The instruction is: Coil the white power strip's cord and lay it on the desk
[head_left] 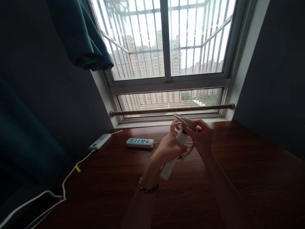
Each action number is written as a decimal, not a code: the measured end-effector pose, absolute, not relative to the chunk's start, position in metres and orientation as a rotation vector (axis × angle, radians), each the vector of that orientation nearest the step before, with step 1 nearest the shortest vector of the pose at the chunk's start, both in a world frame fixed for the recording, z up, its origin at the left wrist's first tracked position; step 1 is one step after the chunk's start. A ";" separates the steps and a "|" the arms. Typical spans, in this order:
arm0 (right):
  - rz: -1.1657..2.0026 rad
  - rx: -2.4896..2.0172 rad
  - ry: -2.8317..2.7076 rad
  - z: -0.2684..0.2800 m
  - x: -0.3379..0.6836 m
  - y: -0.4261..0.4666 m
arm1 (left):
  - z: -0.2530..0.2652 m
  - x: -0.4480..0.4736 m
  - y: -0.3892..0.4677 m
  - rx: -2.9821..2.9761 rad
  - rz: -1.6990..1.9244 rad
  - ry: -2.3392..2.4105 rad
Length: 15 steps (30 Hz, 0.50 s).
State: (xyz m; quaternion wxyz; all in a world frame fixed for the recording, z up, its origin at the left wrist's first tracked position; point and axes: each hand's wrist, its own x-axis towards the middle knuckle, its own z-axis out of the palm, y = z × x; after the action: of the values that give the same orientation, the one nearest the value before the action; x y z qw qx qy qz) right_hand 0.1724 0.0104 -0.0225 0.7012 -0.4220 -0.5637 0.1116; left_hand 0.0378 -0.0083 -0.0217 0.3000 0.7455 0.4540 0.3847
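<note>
Above the wooden table, my left hand [168, 147] is wrapped round a long white power strip [168, 169], which slants from the window side down toward me. My right hand [202, 133] is closed on a looped off-white cable [185, 121] at the strip's far end. Part of the cable hangs below the hands, with what looks like a plug [183, 156] near the strip. My fingers hide much of the strip's middle and some of the loops. Left of my hands, a second power strip [140, 143] with a blue socket face lies on the table, its thin cord running toward them.
A white box-like device [100, 142] with a cable [71, 171] and yellow tag [78, 169] lies at the table's left. Behind the wooden table [238, 165], a rail [147, 112] crosses the barred window. A blue curtain [83, 41] hangs at upper left.
</note>
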 end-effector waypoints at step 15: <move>0.865 -0.767 -0.878 -0.022 0.208 0.036 | -0.026 0.030 -0.003 2.188 0.853 1.178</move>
State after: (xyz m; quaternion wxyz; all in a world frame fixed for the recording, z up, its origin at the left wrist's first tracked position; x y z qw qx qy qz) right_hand 0.2085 0.0362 -0.0219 0.7479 -0.3506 -0.4016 0.3955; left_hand 0.0296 -0.0027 -0.0261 0.2544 0.8054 0.4335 0.3141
